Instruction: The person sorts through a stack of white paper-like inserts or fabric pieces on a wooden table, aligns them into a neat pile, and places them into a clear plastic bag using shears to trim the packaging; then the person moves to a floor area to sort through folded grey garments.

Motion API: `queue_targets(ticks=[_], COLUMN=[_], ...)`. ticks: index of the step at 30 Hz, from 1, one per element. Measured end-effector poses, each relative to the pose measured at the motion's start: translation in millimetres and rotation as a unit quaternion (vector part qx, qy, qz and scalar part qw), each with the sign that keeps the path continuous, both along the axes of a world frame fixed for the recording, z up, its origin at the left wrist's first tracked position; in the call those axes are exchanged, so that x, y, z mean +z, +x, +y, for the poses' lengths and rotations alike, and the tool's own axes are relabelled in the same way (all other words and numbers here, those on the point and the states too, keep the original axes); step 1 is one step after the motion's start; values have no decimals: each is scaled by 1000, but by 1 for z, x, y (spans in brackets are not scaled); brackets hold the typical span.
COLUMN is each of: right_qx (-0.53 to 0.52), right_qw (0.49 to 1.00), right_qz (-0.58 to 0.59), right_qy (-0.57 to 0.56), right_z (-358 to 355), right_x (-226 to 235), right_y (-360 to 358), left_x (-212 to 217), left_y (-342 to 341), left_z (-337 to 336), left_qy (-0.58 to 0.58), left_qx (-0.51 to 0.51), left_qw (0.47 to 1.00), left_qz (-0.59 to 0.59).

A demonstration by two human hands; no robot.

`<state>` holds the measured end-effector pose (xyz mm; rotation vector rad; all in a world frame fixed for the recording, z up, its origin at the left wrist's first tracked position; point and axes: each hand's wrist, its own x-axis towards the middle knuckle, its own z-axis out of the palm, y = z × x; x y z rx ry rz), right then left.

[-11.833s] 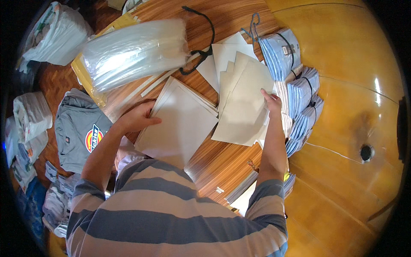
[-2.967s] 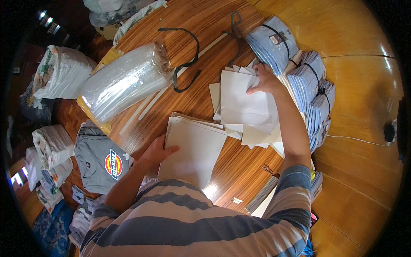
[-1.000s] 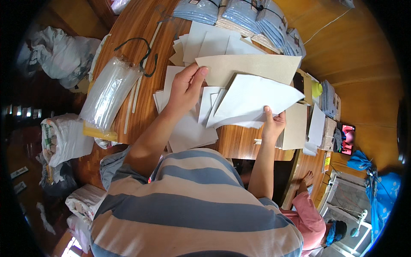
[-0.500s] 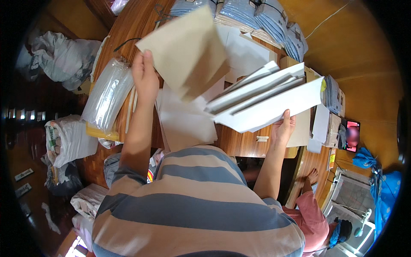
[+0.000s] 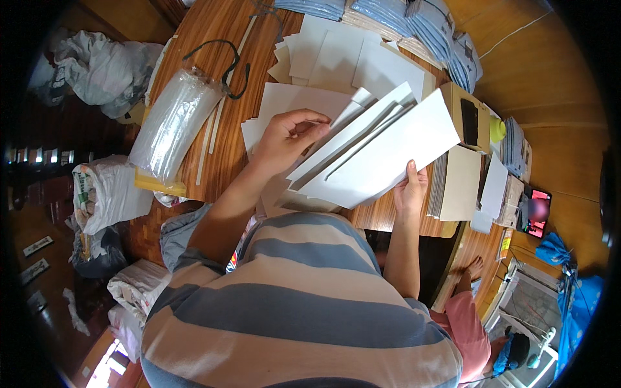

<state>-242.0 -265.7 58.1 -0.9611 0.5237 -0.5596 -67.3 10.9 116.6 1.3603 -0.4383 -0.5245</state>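
Observation:
My right hand grips a fanned bundle of white cardboard sheets by its lower right edge, thumb in front. The sheets stand tilted above the table with gaps between them. My left hand is at the bundle's left side, thumb and fingers pinched at the edge of the leftmost sheet; the fingertips partly hide the contact. Beneath the left forearm lie loose cardboard sheets, white and tan. Farther back, more sheets are spread over one another on the wooden table.
A clear plastic bundle and a black strap lie at the left. Folded blue garments in plastic line the back. To the right are a cardboard box, a stack of tan boards and a phone. Another person sits at lower right.
The tan sheet my left hand held up has left it, and that hand has moved right to the bundle. The bundle has shifted slightly left in my right hand.

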Motion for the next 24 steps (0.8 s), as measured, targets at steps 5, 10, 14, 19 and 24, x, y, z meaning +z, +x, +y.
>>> queue_targets(ticks=[5,10,14,19,24], right_qx=[-4,32,67,103,125], right_qw=[999,986,971,965,967], right_qz=[43,123,161,155,118], right_qy=[-24,-108,-162,-182,-187], right_z=[-2,-2,3,5,2], right_x=[-7,-12,-11,-6,8], right_y=[-9,-19,-22,-25,-28], left_x=[-2,6,20,42,52], left_y=[-6,-2,14,33,48], left_z=[-5,-2,10,19,30], left_qy=[12,30,118,94,127], left_qx=[63,159,161,162,115], left_qw=[995,985,970,963,959], left_qz=[-74,-62,-140,-195,-227])
